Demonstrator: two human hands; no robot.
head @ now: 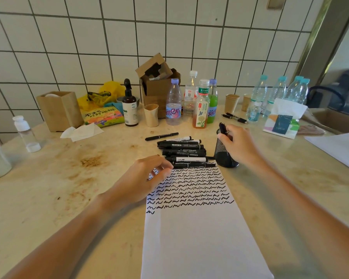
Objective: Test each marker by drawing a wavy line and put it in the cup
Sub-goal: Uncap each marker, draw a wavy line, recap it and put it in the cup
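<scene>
A white sheet of paper [199, 234] lies on the counter in front of me, its upper half covered with rows of black wavy lines. Several black markers [182, 152] lie in a pile just beyond the top edge of the paper. A black mesh cup [224, 156] stands to the right of the pile. My right hand [239, 144] holds a black marker [222, 127] upright over the rim of the cup. My left hand [144, 178] rests on the upper left corner of the paper, fingers relaxed, fingertips near the closest markers.
One marker [161, 136] lies apart behind the pile. Bottles [201, 103], paper cups [231, 102], a cardboard box [157, 85], a pump bottle [130, 106] and a snack bag stand along the tiled wall. A tissue pack [283, 121] and another sheet [338, 148] sit at the right.
</scene>
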